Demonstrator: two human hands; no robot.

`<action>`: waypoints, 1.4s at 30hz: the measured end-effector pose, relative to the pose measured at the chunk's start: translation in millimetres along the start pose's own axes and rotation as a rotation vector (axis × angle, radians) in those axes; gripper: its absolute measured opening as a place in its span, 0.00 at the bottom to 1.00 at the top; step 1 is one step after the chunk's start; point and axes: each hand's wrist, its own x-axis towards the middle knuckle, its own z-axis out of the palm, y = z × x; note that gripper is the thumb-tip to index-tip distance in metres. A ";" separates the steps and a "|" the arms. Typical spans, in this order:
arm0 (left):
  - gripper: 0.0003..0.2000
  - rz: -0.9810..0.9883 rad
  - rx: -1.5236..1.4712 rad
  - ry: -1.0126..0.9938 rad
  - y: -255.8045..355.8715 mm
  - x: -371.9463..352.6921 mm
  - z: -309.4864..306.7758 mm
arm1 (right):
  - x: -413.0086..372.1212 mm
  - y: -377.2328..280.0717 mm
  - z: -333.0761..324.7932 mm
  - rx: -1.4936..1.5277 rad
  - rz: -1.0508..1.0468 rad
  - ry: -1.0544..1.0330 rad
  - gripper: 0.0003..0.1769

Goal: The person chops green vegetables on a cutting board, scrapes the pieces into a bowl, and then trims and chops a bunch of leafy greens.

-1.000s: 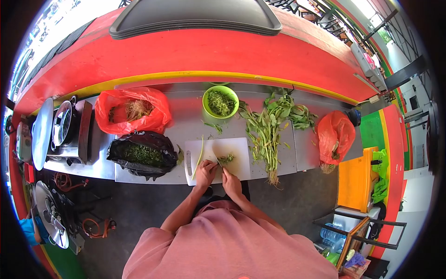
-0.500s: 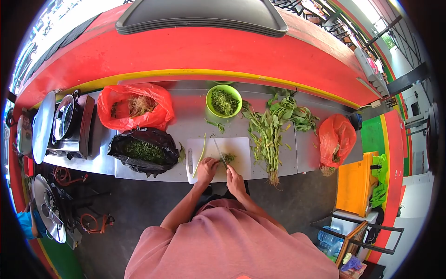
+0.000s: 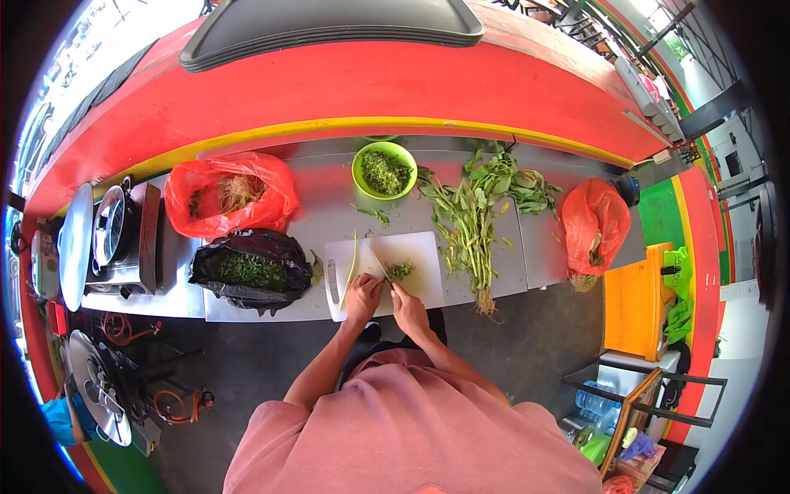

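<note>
On a white cutting board point(image 3: 417, 290), my right hand point(image 3: 408, 309) grips a knife point(image 3: 378, 261), its blade slanting up and left across the board. My left hand point(image 3: 363, 297) is closed beside the blade, fingers curled down on the board; what they pinch is hidden. Right of the blade lies a small heap of chopped greens point(image 3: 401, 270). A long green stalk point(image 3: 352, 262) lies along the board's left side, its lower end near my left hand. Behind the board stands a lime-green bowl point(image 3: 356, 175) holding chopped greens.
Left of the board are a black bag point(image 3: 216, 288) of chopped greens and a red bag point(image 3: 284, 198) with roots. A bunch of leafy stalks point(image 3: 469, 222) lies to the right, beyond it another red bag point(image 3: 594, 222). A stove point(image 3: 148, 239) with a pot stands far left.
The whole view has shifted slightly, so the table sits a little higher and further left. Both hands stay at the board, the knife still in my right hand.
</note>
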 end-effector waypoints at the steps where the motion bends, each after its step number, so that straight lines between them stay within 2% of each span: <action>1: 0.06 -0.026 -0.014 0.013 1.2 -0.7 0.6 | -1.4 0.8 0.9 0.006 -0.003 0.000 0.19; 7: 0.06 -0.055 -0.025 0.066 7.1 -1.8 1.6 | -25.7 15.3 5.3 0.037 -0.059 0.072 0.20; 9: 0.06 -0.027 -0.015 0.071 7.7 -2.6 1.4 | -25.5 14.7 5.6 -0.062 -0.023 -0.004 0.20; 19: 0.05 -0.061 -0.065 0.085 4.9 -5.9 1.8 | -20.6 19.4 16.5 -0.017 -0.035 0.047 0.19; 22: 0.05 -0.047 -0.072 0.106 5.9 -6.8 3.3 | -27.8 21.2 11.1 -0.097 -0.091 0.085 0.19; 24: 0.04 -0.032 -0.046 0.084 4.7 -6.3 1.8 | -28.5 20.0 6.1 -0.228 -0.066 0.020 0.19; 28: 0.07 -0.039 -0.043 0.065 9.0 -2.3 -4.3 | -20.6 25.9 4.0 -0.217 -0.013 0.068 0.19; 30: 0.11 -0.018 -0.020 0.013 12.0 -1.6 -7.6 | -17.4 30.0 1.5 -0.046 -0.081 0.211 0.20; 34: 0.14 -0.128 -0.268 -0.009 18.5 7.4 -11.6 | -24.0 30.0 -8.4 0.101 -0.058 0.193 0.19; 36: 0.14 -0.141 -0.299 0.122 21.0 19.7 -17.7 | -32.1 28.3 -10.2 0.180 0.012 0.172 0.19; 37: 0.14 -0.144 -0.301 0.123 18.0 27.5 -18.4 | -34.3 27.4 -12.2 0.178 0.013 0.170 0.19; 39: 0.13 -0.071 0.125 0.418 7.9 45.1 -19.9 | -37.7 26.4 -16.8 0.229 0.134 0.059 0.20; 42: 0.12 -0.154 0.113 0.333 -25.6 58.1 -9.6 | -45.3 26.5 -13.1 0.285 0.022 0.102 0.20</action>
